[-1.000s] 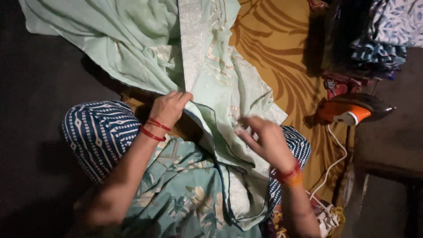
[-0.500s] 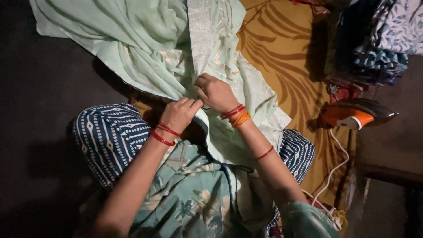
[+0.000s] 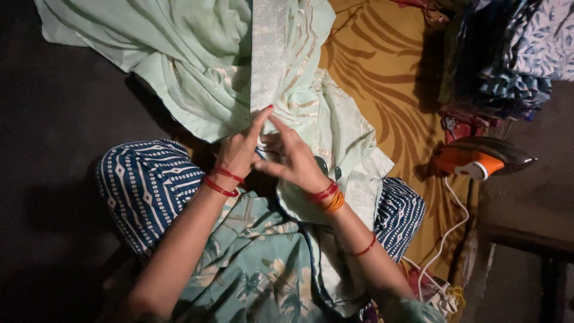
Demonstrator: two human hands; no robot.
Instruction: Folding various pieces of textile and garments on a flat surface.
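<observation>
Dim pic, light on centre only, edges v. dark, sharp.

We see no packages, labels, signs or screens anywhere in this view.
</observation>
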